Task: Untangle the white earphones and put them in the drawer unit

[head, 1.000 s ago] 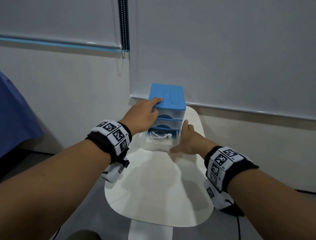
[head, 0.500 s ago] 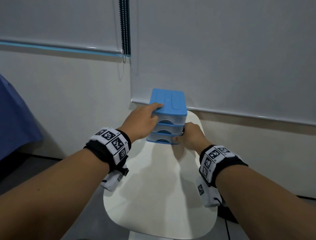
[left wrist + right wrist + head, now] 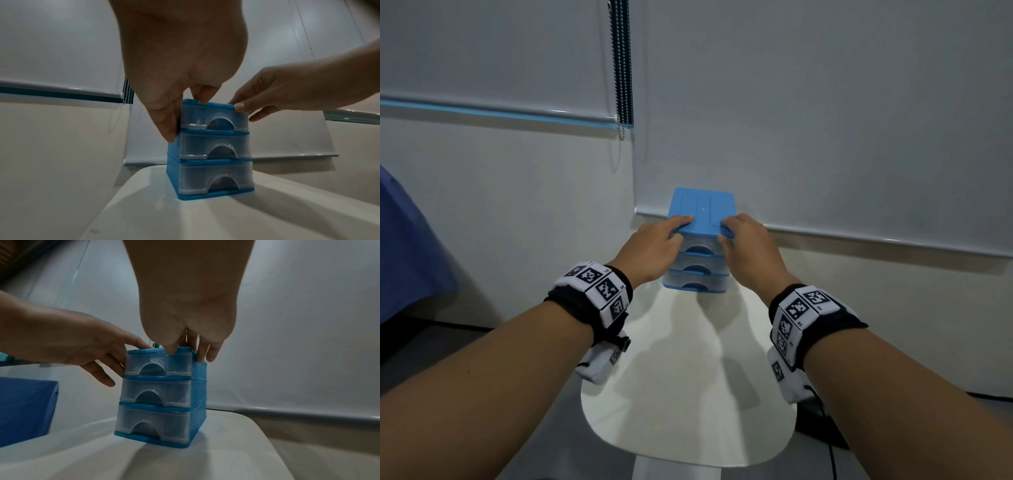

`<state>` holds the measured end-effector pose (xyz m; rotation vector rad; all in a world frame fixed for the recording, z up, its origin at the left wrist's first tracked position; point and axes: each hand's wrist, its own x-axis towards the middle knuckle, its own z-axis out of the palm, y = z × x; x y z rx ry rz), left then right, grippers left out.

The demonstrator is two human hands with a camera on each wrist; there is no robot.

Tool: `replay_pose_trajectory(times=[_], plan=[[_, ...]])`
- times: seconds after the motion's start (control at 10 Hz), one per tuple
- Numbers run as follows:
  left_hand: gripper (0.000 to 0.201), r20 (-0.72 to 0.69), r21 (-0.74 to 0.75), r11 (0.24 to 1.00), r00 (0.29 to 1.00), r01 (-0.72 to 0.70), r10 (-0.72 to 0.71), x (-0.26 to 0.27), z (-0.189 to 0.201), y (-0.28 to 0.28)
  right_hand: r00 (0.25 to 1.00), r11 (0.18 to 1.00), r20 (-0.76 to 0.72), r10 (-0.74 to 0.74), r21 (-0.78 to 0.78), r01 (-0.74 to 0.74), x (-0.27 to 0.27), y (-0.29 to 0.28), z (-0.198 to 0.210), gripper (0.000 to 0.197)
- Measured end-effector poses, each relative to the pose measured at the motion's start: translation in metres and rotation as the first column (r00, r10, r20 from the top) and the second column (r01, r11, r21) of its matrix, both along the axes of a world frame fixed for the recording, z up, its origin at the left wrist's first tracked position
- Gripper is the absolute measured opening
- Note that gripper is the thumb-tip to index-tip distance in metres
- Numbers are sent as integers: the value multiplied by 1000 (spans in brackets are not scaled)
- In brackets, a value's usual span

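The small blue drawer unit (image 3: 702, 209) stands at the far end of the white table (image 3: 688, 394), with all three clear drawers pushed in. No earphones show; the frosted drawer fronts (image 3: 213, 146) hide what lies inside. My left hand (image 3: 654, 246) grips the lid's front left corner, fingers on top and thumb down the side (image 3: 168, 126). My right hand (image 3: 746, 246) grips the front right corner, thumb on the lid's front edge (image 3: 170, 348) and fingers over the right side (image 3: 202, 353).
The unit stands close to the wall and the roller blind's bottom rail (image 3: 859, 240). A beaded blind chain (image 3: 621, 68) hangs at the upper left. Blue cloth (image 3: 407, 240) lies to the left. A dark cable (image 3: 832, 455) runs on the floor at the right.
A second ago the bottom drawer stood open with the white earphones in it. My right hand pushed it shut, then rose to the lid. The left hand stayed on the lid.
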<state>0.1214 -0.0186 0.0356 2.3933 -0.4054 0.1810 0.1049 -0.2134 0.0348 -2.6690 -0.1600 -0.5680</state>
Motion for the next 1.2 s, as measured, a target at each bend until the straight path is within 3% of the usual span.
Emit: replay_pose_trajectory(times=[0.3, 0.6, 0.8, 1.0, 1.1, 1.2], plan=[[47, 74, 87, 996, 997, -22, 16, 1, -4, -8, 1000, 1000, -29, -10, -29, 9, -1, -1, 7, 18], [25, 379, 206, 976, 925, -76, -7, 12, -4, -17, 996, 998, 67, 53, 22, -55, 0, -8, 2, 25], [18, 425, 275, 956, 905, -108, -20, 11, -3, -20, 992, 997, 111, 63, 34, -67, 3, -10, -6, 23], [39, 504, 290, 950, 862, -113, -51, 13, -18, -16, 975, 992, 209, 79, 77, -96, 0, -10, -19, 25], [51, 499, 278, 958, 862, -66, -86, 19, -19, -14, 969, 999, 244, 40, 11, -44, 10, -15, -23, 36], [50, 548, 309, 951, 819, -8, -171, 28, -24, -6, 966, 996, 242, 89, -33, -83, 14, -23, -25, 37]])
